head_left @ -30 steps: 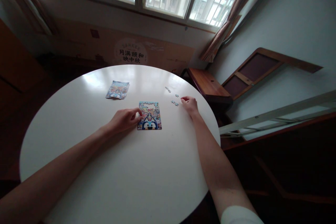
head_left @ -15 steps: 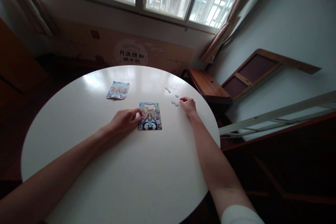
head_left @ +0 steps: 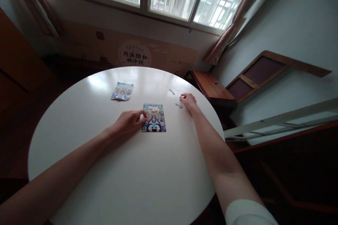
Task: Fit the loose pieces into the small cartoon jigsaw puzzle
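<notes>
A colourful jigsaw puzzle point(head_left: 155, 119) lies flat on the white table, with a gap showing near its top. At its left edge, my left hand point(head_left: 131, 120) has curled fingers gripping the border. My right hand point(head_left: 188, 100), further off to the right, pinches a small jigsaw piece point(head_left: 180, 97) between thumb and fingertips. Just below that hand lies a cluster of loose pieces point(head_left: 179, 105). A second short row of pieces point(head_left: 171, 91) lies up and to the left of it.
A printed picture sheet point(head_left: 122, 91) of similar design lies behind the puzzle to the left. The round white table point(head_left: 126, 182) fills the foreground. Beyond its right edge are a wooden stool point(head_left: 211, 84) and a pale rail point(head_left: 280, 119); windows line the far wall.
My right hand has shifted slightly away from me, to where a single loose piece lay, and now pinches it. My left hand stays at the puzzle's edge. The whole view has shifted slightly.
</notes>
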The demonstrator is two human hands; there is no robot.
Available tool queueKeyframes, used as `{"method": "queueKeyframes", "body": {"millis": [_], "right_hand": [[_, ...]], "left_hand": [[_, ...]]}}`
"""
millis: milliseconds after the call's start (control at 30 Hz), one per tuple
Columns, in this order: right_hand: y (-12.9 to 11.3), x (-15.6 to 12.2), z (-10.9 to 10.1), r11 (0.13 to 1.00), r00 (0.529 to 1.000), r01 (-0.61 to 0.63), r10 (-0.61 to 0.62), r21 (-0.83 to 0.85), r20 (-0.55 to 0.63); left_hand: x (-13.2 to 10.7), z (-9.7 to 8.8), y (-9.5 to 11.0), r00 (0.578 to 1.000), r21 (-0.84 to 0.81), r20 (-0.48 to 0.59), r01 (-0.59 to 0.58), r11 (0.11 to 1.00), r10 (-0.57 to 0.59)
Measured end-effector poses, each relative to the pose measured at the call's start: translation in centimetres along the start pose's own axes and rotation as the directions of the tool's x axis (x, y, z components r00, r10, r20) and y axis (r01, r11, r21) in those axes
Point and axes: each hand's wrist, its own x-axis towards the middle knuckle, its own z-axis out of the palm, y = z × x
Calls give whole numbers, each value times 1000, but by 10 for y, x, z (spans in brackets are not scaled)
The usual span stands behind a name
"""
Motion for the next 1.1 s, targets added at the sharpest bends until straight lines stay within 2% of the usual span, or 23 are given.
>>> {"method": "queueKeyframes", "body": {"millis": [133,300,433,500,567,667,767,833,967,1100], "right_hand": [[5,7,2,999,1000,27,-27,45,14],[6,7,0,980,1000,-14,10,197,19],[-9,-3,-1,912,996,79,-91,402,11],[-22,-11,-1,845,979,136,-194,516,59],[-37,-20,-1,795,938,211,-328,569,110],[-60,-34,0,738,877,280,-457,615,149],[-78,-47,0,697,767,338,-594,632,244],[-86,-53,1,704,697,393,-648,592,308],[-95,-57,9,729,646,494,-673,474,361],[-97,-55,20,722,603,496,-686,482,407]], "left_hand": [[0,2,-3,1000,-10,-7,-13,1000,13],[-1,1,-2,1000,-4,8,-4,1000,4],[-1,0,-1,1000,0,5,3,1000,-3],[0,0,-1,1000,-1,6,0,1000,0],[0,1,-1,1000,-4,3,-9,1000,9],[0,1,-2,1000,-5,-4,-17,1000,17],[0,1,-2,1000,2,-7,-14,1000,14],[0,1,-2,1000,10,-8,-14,1000,14],[1,2,-2,1000,12,5,-12,1000,12],[1,3,-4,1000,15,0,-22,1000,22]]}}
